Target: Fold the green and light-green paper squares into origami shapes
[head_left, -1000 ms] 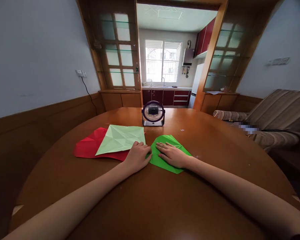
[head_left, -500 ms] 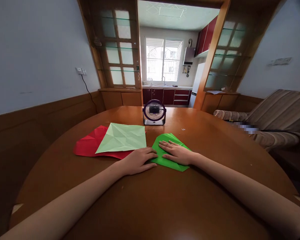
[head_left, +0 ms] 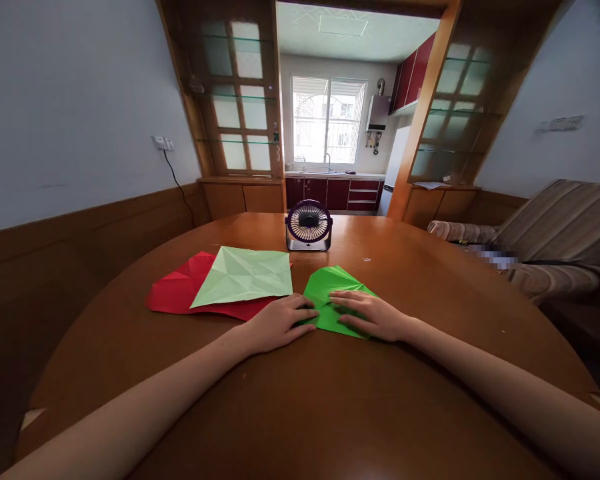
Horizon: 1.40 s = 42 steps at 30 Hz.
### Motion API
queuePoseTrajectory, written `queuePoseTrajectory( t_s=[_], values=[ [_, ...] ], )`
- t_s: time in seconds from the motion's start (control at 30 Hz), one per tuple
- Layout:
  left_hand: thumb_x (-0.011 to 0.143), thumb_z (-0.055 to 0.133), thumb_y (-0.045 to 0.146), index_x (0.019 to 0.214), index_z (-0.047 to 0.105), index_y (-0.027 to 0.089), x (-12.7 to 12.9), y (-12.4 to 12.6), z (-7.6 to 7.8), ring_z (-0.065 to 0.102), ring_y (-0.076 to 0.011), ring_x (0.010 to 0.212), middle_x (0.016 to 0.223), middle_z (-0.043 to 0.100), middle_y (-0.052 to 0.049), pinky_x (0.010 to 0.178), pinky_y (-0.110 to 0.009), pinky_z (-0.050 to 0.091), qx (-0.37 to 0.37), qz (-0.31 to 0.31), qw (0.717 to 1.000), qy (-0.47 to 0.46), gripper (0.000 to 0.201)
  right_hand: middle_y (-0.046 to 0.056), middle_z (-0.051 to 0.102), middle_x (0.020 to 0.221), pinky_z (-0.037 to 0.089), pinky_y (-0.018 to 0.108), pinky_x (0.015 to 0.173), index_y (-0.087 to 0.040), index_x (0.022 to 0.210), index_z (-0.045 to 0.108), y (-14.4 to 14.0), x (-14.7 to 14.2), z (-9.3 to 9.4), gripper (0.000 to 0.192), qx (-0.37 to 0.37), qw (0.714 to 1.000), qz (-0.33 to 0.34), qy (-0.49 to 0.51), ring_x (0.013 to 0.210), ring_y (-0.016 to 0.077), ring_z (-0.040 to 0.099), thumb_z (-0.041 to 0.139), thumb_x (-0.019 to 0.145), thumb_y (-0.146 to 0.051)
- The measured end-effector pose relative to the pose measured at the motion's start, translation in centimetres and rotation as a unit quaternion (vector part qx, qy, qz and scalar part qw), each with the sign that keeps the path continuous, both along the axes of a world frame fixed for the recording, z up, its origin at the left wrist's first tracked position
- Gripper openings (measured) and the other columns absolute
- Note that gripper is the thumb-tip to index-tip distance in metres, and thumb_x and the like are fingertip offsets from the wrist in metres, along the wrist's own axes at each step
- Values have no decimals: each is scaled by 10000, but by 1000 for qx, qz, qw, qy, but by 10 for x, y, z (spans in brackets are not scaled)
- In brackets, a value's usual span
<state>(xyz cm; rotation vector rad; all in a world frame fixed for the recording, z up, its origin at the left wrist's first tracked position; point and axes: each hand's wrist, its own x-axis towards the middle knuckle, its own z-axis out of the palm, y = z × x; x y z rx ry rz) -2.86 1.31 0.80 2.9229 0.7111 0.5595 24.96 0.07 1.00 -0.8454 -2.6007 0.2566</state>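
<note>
**Both hands flat on a folded green paper**

The round wooden tabletop fills the lower part of the view, with a kitchen doorway and a window beyond it and a striped sofa off to the right.

On the left half of the tabletop lies a red paper, and a creased pale green paper rests on top of it, covering most of its right side. A small dark desk fan stands upright at the far middle of the tabletop.

Just right of the pale sheet lies the folded bright green paper, near the middle of the tabletop.

The left hand lies palm down at its left edge, fingers loosely spread and touching the paper. The right hand presses flat on the paper's right part, fingers extended and slightly apart. Neither hand pinches anything.
</note>
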Motion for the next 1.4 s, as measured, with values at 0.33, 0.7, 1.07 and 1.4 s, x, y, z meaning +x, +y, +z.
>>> queuePoseTrajectory(
  t_s=[0.33, 0.7, 1.07, 1.4],
  values=[
    [964, 489, 354, 1158, 643, 184, 2, -1, 4, 565, -231, 1130, 1250, 628, -105, 989, -408, 455, -3, -5, 1000, 10, 300, 46, 161, 1588, 140, 464, 1215, -244, 1529, 150, 6, 16, -5, 682, -59, 994, 13, -92, 1470, 249, 148, 414, 966, -524],
    [950, 520, 359, 1157, 617, 176, 2, 3, 4, 552, -233, 1196, 1254, 593, -121, 995, -377, 461, -48, -12, 999, 11, 292, 29, 150, 1588, 63, 537, 1210, -285, 1526, 89, 22, 65, -12, 698, -75, 987, -86, -117, 1473, 269, 99, 374, 958, -575],
    [997, 413, 358, 1228, 609, 178, 6, 4, -1, 603, -219, 1149, 1256, 628, -113, 984, -352, 484, 85, -35, 995, 34, 352, 48, 157, 1587, 61, 579, 1192, -295, 1524, 139, 19, 66, -14, 665, -28, 991, -88, -100, 1465, 277, 148, 395, 964, -544],
    [1006, 363, 268, 1112, 659, 134, 15, 2, -8, 668, -208, 1021, 1122, 698, -114, 890, -341, 538, 190, -33, 981, 14, 342, 113, 583, 1337, 406, 446, 1084, -209, 1383, 488, -14, 28, 7, 428, 66, 997, 42, -4, 1259, 222, 526, 472, 977, -343]
  ],
)
